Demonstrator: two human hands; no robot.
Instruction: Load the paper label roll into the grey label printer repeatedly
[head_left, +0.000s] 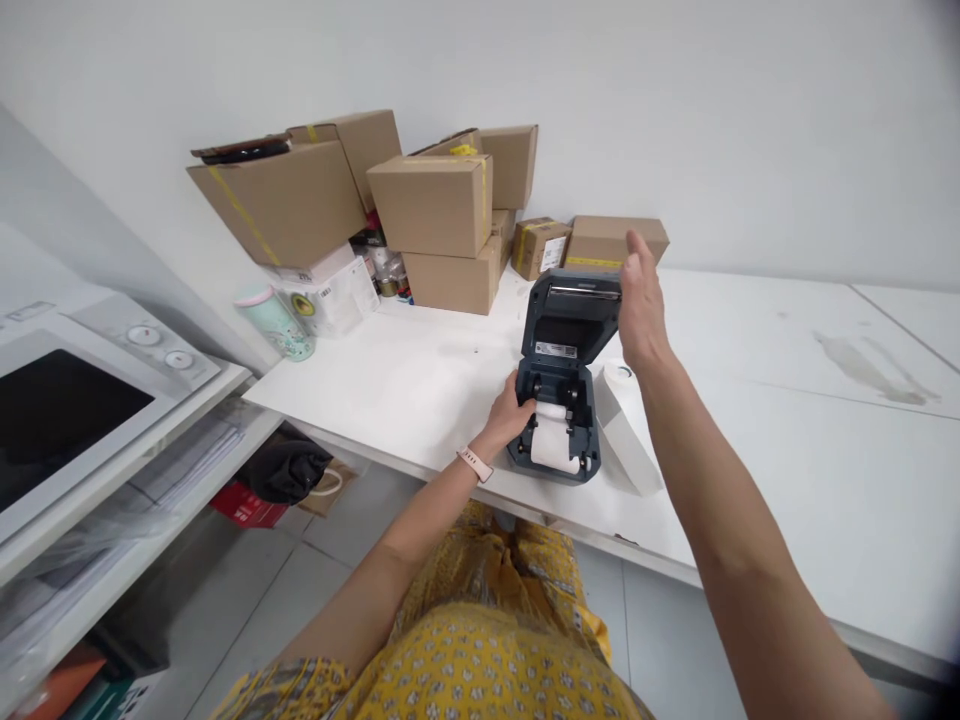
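Observation:
A dark blue-grey label printer (pixel 592 440) sits near the table's front edge, its lid (pixel 568 312) raised and leaning back. Inside its base is white label paper (pixel 553 443), with some of it drawn over the inner holders. My left hand (pixel 513 412) grips the left side of the base, thumb over the rim; the fingers behind are partly hidden. Against the lid's right edge rests my right hand (pixel 642 305), fingers stretched upward, thumb not visible. Just right of the printer lies a white paper-like stack or box (pixel 628 445), partly behind my right forearm.
Cardboard boxes (pixel 431 205) are piled along the back wall, with smaller ones (pixel 619 240) behind the printer. A mint tumbler (pixel 276 325) leans at the table's left end. Left of the table, a microwave (pixel 90 380) stands on a shelf. The white table (pixel 810 440) extends right, with a stain.

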